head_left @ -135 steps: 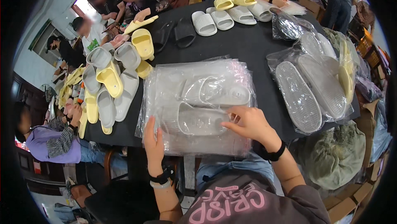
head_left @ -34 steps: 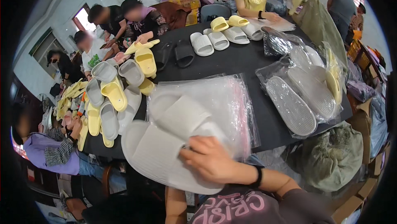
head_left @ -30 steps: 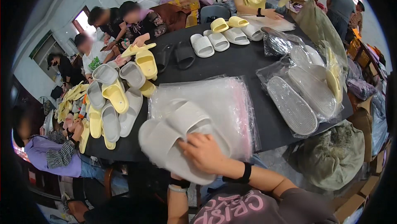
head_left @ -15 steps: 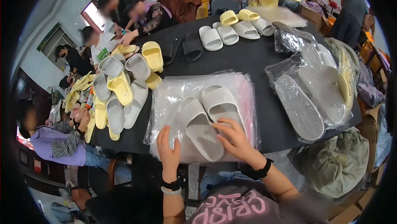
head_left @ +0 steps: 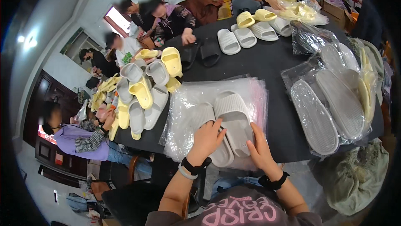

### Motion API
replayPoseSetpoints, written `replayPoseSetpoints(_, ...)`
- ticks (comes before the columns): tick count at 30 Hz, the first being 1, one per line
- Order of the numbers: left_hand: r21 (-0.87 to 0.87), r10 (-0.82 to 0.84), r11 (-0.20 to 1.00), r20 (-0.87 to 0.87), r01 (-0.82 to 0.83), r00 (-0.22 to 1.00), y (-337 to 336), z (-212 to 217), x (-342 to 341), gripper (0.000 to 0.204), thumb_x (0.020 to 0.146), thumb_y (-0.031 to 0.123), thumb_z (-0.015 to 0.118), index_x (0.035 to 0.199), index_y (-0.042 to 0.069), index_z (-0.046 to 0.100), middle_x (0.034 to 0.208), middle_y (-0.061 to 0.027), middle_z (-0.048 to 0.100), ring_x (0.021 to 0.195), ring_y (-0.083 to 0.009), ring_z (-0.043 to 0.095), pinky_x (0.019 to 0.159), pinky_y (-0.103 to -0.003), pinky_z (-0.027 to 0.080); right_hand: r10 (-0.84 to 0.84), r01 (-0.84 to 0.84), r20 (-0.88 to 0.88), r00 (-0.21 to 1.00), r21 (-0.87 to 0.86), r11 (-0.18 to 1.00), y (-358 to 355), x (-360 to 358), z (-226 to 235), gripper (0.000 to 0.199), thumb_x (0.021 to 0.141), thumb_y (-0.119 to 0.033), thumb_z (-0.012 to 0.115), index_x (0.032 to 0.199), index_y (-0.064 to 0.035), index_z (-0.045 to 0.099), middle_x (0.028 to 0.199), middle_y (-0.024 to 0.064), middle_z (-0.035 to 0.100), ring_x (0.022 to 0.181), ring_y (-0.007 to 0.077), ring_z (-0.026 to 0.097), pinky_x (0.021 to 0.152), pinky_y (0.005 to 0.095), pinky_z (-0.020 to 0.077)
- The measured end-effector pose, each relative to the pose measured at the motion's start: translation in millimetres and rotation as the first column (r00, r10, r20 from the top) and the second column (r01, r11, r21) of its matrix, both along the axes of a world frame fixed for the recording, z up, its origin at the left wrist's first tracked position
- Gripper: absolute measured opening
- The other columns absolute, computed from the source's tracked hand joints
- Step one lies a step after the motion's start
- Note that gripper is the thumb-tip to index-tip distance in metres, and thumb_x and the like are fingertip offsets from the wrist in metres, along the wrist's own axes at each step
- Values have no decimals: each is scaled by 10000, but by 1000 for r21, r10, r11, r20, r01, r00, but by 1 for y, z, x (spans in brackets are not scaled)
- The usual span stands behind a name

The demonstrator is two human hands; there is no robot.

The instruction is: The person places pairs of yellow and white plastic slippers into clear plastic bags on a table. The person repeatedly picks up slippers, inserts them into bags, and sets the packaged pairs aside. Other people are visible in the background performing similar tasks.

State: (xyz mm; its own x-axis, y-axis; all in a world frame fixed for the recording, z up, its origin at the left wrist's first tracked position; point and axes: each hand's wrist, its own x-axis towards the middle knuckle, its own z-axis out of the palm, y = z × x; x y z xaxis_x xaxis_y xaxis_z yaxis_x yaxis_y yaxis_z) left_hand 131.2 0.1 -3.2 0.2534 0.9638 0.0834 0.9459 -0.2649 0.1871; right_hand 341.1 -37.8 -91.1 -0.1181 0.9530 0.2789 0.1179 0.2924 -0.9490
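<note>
A pair of grey slippers (head_left: 230, 115) lies side by side on a stack of clear plastic bags (head_left: 188, 105) at the near edge of the black table (head_left: 267, 65). My left hand (head_left: 206, 137) rests on the heel of the left slipper, fingers spread over it. Beside the heel of the right slipper, my right hand (head_left: 260, 147) presses down with its fingers against the slipper's edge. Both wrists wear dark bands.
Bagged grey slippers (head_left: 330, 100) lie to the right. A heap of loose grey and yellow slippers (head_left: 144, 90) fills the table's left side. White and yellow slippers (head_left: 246, 31) and a black pair (head_left: 202, 52) sit further back. Several people sit around the table.
The grey pair, held up over the table edge a second ago, now lies flat on the bag stack. Both hands have come down onto the heels.
</note>
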Motion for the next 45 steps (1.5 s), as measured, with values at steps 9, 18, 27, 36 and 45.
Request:
replayPoseSetpoints(9,175,-3,982,369,-66,929,33,73,-104,234,936,201,617,1040,-9,624,838,-151,587,728,-249,562,663,-351,448,43,-44,60,997,19,999,0,8,2,564,970,-217,507,1427,71,345,1462,276,377,1370,406,364,1146,433,272)
replayPoseSetpoints(18,207,253,909,416,-362,873,219,175,-268,446,872,194,653,1230,-65,594,1116,-145,678,1005,-208,635,889,-312,478,72,-80,137,988,58,995,-4,3,3,559,957,-218,525,1420,52,368,1468,281,366,1368,416,360,1140,452,277)
replayPoseSetpoints(27,213,-63,977,268,4,961,174,54,-167,633,858,236,696,1385,-19,457,1471,-242,410,1359,-388,395,1132,-413,313,-40,-12,310,950,165,986,-6,4,1,590,886,-192,640,1400,5,428,1459,279,373,1356,438,360,1125,484,287)
replayPoseSetpoints(36,-65,304,951,375,-302,876,41,-30,-250,749,955,413,571,1446,-90,314,1516,-264,326,1429,-350,295,1170,-400,235,-259,228,303,917,134,964,-3,45,24,647,915,-129,595,1475,25,308,1523,255,297,1422,389,279,1159,440,228)
replayPoseSetpoints(45,-475,469,871,723,-128,508,24,-60,-219,907,975,477,533,1519,-67,53,1584,-240,173,1460,-298,222,1170,-367,215,-75,90,255,964,-48,995,10,-3,-17,813,944,-226,589,1531,34,91,1583,301,37,1476,415,84,1179,455,136)
